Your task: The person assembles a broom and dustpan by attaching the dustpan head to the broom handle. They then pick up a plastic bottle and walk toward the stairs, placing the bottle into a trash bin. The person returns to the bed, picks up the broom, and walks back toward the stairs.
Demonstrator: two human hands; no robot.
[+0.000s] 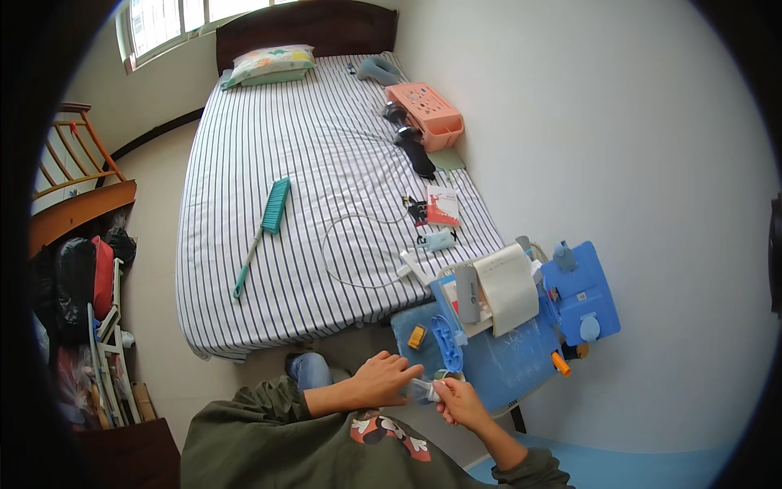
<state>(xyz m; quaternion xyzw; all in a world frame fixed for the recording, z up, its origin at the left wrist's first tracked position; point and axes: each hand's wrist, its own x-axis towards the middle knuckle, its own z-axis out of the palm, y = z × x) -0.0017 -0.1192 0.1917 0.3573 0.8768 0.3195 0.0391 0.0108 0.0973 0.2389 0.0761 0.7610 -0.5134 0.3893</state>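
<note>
In front of my body, at the near edge of a small blue table (489, 375), both hands are at a small clear plastic piece (419, 392), perhaps a bag or wrapper; its exact kind is too small to make out. My left hand (378, 380) has its fingers bent over the left end of it. The right end, which looks whitish, is pinched in my right hand (459, 403) between thumb and fingers. Just beyond my right hand sits a small round item (448, 376), partly hidden. A yellow box (417, 337) and a blue strap-like item (447, 342) lie farther up the tabletop.
An open notebook (509, 293), a grey case (467, 295) and a blue organizer (599, 281) crowd the table's far side. An orange marker (560, 363) is at its right edge. The striped bed (318, 269) beyond holds a green brush (275, 208) and a pink basket (440, 126).
</note>
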